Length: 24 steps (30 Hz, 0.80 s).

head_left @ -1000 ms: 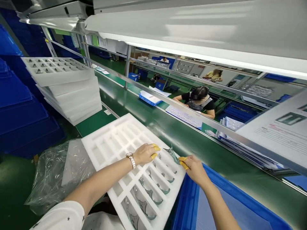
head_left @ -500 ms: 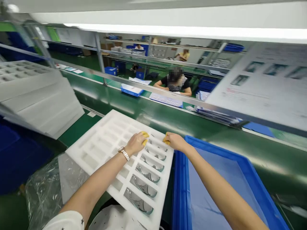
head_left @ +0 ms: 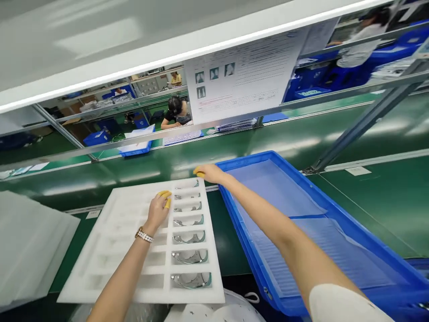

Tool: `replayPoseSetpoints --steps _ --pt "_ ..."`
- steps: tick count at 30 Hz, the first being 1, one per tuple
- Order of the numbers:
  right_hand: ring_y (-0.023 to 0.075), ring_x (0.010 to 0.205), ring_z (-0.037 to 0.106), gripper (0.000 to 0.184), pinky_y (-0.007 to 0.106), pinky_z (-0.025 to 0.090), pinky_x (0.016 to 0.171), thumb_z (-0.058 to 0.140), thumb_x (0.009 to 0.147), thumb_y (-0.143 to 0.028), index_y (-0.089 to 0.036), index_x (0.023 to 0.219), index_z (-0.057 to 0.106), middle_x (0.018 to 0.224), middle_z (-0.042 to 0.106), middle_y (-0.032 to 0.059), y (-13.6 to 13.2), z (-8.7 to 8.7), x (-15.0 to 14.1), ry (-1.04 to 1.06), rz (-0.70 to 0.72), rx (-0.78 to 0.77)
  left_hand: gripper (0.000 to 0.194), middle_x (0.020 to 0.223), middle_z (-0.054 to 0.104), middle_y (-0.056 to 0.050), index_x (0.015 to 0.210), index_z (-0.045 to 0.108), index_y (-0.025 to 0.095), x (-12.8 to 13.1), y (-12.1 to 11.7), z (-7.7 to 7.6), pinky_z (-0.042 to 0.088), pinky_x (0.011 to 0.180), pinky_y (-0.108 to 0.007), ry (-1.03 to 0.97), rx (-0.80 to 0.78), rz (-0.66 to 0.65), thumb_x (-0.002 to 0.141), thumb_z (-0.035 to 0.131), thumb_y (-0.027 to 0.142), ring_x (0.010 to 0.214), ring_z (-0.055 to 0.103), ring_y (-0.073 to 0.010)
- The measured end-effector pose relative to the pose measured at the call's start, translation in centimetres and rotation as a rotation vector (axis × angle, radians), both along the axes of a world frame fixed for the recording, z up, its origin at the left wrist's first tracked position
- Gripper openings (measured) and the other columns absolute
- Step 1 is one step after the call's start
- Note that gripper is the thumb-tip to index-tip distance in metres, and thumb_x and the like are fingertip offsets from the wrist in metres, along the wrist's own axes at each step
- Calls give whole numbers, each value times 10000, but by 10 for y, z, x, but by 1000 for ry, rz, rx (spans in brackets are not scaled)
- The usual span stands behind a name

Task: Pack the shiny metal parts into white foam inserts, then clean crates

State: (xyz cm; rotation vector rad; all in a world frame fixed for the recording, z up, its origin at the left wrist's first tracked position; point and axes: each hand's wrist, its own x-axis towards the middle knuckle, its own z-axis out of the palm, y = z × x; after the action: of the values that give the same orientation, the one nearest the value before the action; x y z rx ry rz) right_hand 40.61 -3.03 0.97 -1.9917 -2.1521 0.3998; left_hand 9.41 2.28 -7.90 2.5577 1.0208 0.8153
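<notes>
A white foam tray (head_left: 187, 295) with rows of pockets lies in front of me. Its right-hand column holds several curved silver-grey parts (head_left: 189, 257) with teal edges, one to a pocket. My left hand (head_left: 158, 214) wears yellow finger covers and is closed on a divider left of that column; its fingertips are partly hidden in the pocket. At the tray's far right corner, my right hand (head_left: 209, 173), also with yellow finger covers, has its fingers curled over the edge.
Right of the foam tray, blue plastic trays (head_left: 231, 205) lined with pale sheets are stacked. White foam blocks (head_left: 30, 241) stand at left. A metal rail (head_left: 161, 138) crosses beyond the bench, with a printed sheet (head_left: 241, 85) above it. A person (head_left: 174, 112) sits across.
The foam tray has turned and now lies squarer to me, with both hands still at it. The view has swung right, showing more of the blue tray and the printed sheet.
</notes>
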Motion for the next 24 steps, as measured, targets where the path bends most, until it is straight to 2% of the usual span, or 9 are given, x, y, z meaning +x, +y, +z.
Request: replayPoseSetpoints --steps 3,6,9,11,14,18,21,24 --pt "215 1130 652 405 321 507 959 405 934 -164 -200 1199 708 1244 705 49 -54 -10 41 73 -174 98 268 1079 716 -98 1109 711 211 21 9 24 509 941 -436 145 108 25 938 505 227 1018 624 -255" --pt "208 996 695 343 332 543 899 450 898 -219 -230 1065 749 1089 756 21 -113 -37 62 304 -295 153 260 981 722 -104 1044 737 198 73 12 47 496 904 -392 280 130 -48 949 501 252 964 615 -246" --pt "218 946 701 316 363 560 883 495 870 -334 -250 1022 760 1039 765 20 -175 -61 60 578 -388 163 225 917 722 -119 911 754 185 129 10 53 488 844 -375 501 73 -46 909 544 266 936 626 -265" --pt "225 951 699 335 364 566 867 518 854 -409 -248 1018 763 1036 764 35 -218 -72 53 709 -488 168 213 918 722 -127 861 746 175 152 10 50 482 805 -357 626 37 -19 887 552 261 921 635 -268" --pt "229 879 701 370 356 575 801 568 821 -504 -250 1000 769 991 769 50 -284 -89 44 827 -703 175 234 922 718 -106 846 726 175 161 19 47 475 788 -312 703 20 -106 898 513 256 916 635 -235" --pt "245 806 700 431 371 578 740 625 741 -588 -254 967 777 929 771 63 -353 -124 39 883 -953 159 265 992 723 -71 876 733 191 153 32 60 476 789 -280 763 -56 -309 903 481 268 880 638 -192" --pt "251 793 705 463 367 580 691 618 718 -596 -247 977 776 898 769 70 -374 -138 32 918 -1050 148 262 1039 737 -65 894 748 218 157 26 73 462 749 -273 901 -41 -244 877 488 243 908 657 -203" --pt "244 829 708 431 372 584 757 593 764 -558 -240 994 770 932 768 69 -381 -128 23 888 -998 197 262 947 744 -122 849 744 192 164 14 77 443 688 -298 998 34 -112 848 485 227 901 668 -266"
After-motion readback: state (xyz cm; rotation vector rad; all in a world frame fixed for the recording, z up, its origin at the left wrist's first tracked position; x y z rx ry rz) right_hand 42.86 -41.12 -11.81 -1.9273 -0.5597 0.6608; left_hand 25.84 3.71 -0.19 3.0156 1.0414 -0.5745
